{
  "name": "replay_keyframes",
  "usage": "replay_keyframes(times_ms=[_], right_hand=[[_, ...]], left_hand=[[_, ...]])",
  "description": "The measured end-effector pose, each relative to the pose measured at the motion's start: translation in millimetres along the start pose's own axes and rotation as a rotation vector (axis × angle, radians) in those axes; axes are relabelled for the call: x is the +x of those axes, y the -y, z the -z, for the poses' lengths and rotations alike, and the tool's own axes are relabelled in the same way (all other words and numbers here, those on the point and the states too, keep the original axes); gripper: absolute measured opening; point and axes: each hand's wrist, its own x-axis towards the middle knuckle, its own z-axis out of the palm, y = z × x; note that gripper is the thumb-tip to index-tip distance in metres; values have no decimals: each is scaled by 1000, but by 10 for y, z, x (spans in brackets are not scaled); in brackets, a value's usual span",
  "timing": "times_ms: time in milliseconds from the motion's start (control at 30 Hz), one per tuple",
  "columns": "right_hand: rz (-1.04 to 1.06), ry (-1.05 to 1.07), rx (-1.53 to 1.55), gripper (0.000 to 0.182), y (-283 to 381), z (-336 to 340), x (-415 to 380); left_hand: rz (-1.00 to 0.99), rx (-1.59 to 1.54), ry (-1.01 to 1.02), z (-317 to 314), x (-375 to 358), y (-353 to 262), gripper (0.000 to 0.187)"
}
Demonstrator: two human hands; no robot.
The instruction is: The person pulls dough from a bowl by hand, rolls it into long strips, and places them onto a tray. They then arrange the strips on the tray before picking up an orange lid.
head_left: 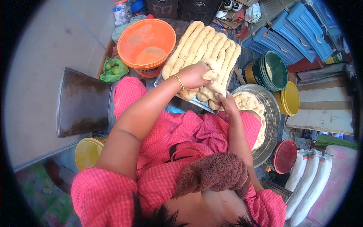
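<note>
Long ropes of pale dough (pixel 189 41) lie side by side on a metal tray (pixel 209 107) in front of my lap. Over the tray's near part, my left hand (pixel 193 76), with bangles at the wrist, is closed round a piece of dough (pixel 210 65). My right hand (pixel 229 103) grips the lower end of that same dough at the tray's right near corner. Its fingertips are partly hidden. Beside my right knee, a wide metal basin (pixel 270 113) holds more dough (pixel 249 102) and what looks like flour.
An orange bucket (pixel 128 56) stands left of the tray, by a green plastic bag (pixel 114 69). A dark metal sheet pan (pixel 84 103) leans at the left. Green (pixel 274 70) and yellow (pixel 290 98) buckets stand beyond the basin. A red-lidded container (pixel 284 157) and long white packages (pixel 308 185) are at lower right.
</note>
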Motion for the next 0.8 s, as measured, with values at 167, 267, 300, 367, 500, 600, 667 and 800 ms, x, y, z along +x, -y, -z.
replay_keyframes(times_ms=[167, 267, 300, 367, 500, 600, 667, 800], right_hand=[[399, -62, -751, 69, 194, -103, 10], [366, 120, -490, 68, 461, -355, -69], [270, 217, -282, 68, 503, -403, -78], [300, 133, -278, 58, 380, -282, 92], [157, 89, -465, 43, 350, -70, 208], [460, -31, -547, 42, 245, -8, 275], [386, -44, -597, 40, 259, -13, 325], [265, 33, -734, 40, 349, -84, 353]], left_hand=[[9, -20, 76, -26, -8, -40, 44], [-42, -14, 89, -12, -26, -110, 43], [-66, 3, 91, 17, -38, -142, 42], [-54, 6, 139, 110, -29, -122, 41], [206, 32, -83, 555, -84, 256, 34], [578, 194, -235, 1182, -246, 141, 34], [571, -71, -596, 1271, -366, 841, 36], [656, -25, -975, 1481, -493, 814, 37]])
